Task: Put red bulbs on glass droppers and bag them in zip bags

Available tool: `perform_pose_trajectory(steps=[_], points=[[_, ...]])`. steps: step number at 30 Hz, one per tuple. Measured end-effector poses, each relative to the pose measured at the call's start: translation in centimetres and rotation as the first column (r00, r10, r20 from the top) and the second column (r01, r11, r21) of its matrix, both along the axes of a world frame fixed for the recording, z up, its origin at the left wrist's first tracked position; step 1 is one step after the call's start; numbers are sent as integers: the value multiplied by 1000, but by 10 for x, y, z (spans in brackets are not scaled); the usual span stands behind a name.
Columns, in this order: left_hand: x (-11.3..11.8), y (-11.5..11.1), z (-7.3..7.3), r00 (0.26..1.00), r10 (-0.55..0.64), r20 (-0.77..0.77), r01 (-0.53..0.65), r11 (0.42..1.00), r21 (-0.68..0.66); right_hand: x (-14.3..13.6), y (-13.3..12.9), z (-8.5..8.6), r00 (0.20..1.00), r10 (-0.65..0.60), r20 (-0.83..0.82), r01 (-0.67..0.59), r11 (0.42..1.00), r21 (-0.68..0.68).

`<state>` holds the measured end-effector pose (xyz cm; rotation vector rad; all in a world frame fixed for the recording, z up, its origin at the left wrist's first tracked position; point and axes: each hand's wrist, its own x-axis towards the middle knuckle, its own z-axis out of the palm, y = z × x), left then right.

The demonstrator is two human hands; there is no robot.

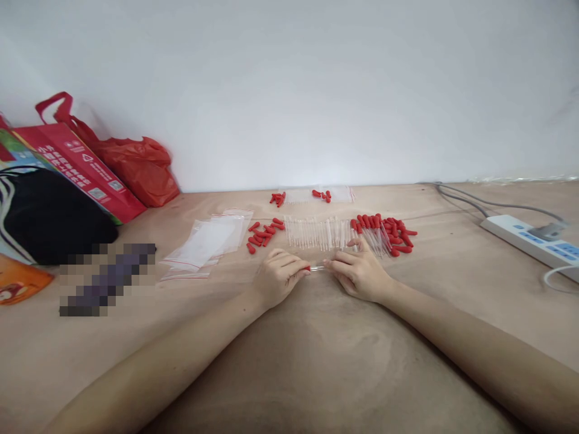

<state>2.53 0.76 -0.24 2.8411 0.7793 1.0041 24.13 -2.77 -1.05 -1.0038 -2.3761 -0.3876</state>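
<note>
Fingers first. Left hand [279,274]: fingers pinched on a red bulb [308,269], only a bit of it showing past the fingertips. Right hand [362,274]: fingers closed on the clear tube [318,268], one finger lifted clear of it. Tube lies roughly level between both hands, bulb at its left end; I can't tell how far it's seated. Both forearms come in low over the bench [325,355].

Just beyond the hands I have a row of clear tubes [312,232], side by side, pointing away from me. Left of the row: a loose pile of red bulbs [261,236]. Right of it: tubes with red bulbs on their far ends [370,222], partly behind the right hand, and more red pieces heaped [400,234] next to those.

Farther back, near the wall [339,96]: a flat clear bag [341,194] with two small red clusters, left [277,199] and right [322,195].

Left side: overlapping zip bags [210,241], then a pixelated dark item [111,278], can't identify. Far left: black drawstring bag [54,217], printed red carrier [76,172], crumpled red plastic bag [140,166], orange packet [22,280].

Far right: white power strip [511,232], grey plug [549,231] in it, grey cable [465,200] running back toward the wall.
</note>
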Motion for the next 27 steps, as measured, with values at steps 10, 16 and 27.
perform_pose_trajectory(steps=[10, 16, 27], points=[[0, 0, -2, 999, -42, 23, 43, 999, -30, -4, -3, 0, 1000, 23, 3, -23, 999, 25], [1, 1, -2, 998, -60, 17, 60, 998, -28, -6, -4, 2, 999, 15, 47, -19, 996, 83], [1, 0, -2, 994, -104, 16, 104, 994, -20, -9, -8, 2, 994, 8, 112, -35, 968, 247]])
